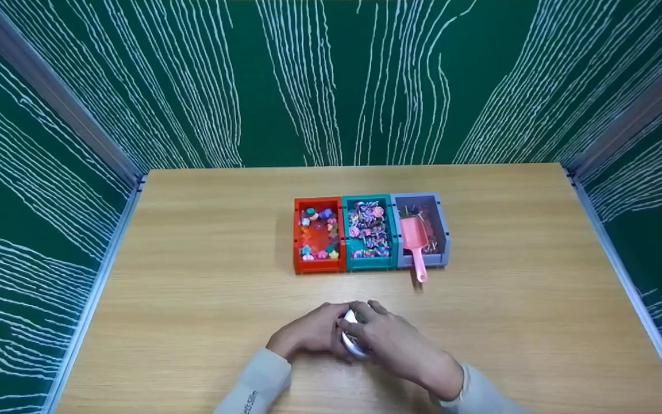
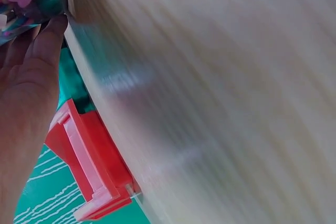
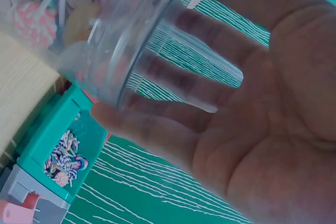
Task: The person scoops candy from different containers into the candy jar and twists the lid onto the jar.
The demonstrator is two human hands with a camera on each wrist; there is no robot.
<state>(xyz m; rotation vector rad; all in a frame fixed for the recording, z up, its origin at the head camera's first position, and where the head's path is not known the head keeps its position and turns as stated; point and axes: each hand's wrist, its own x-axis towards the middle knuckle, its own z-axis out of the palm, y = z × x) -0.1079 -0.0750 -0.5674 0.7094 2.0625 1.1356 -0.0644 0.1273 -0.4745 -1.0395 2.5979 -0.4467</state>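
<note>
Between the two hands, near the front of the table, is a clear jar [image 1: 354, 347]; its glossy, pale edge shows in the head view. My left hand [image 1: 314, 329] holds it from the left, fingertips against the side in the left wrist view, where a pink star shows inside the jar [image 2: 50, 1]. My right hand [image 1: 397, 342] grips it from the right. In the right wrist view those fingers [image 3: 147, 129] spread around the rim of the jar [image 3: 100, 40], which contains small candy-like pieces. Much of the jar is hidden behind the hands in the head view.
Beyond the hands stand three joined bins: red [image 1: 342, 267] with colourful pieces, teal [image 1: 371, 263] with candy-like pieces, and grey-purple [image 1: 443, 241]. A pink scoop [image 1: 415, 236] lies in the last, handle over its front. Green walls with white lines surround the table [image 1: 210, 259].
</note>
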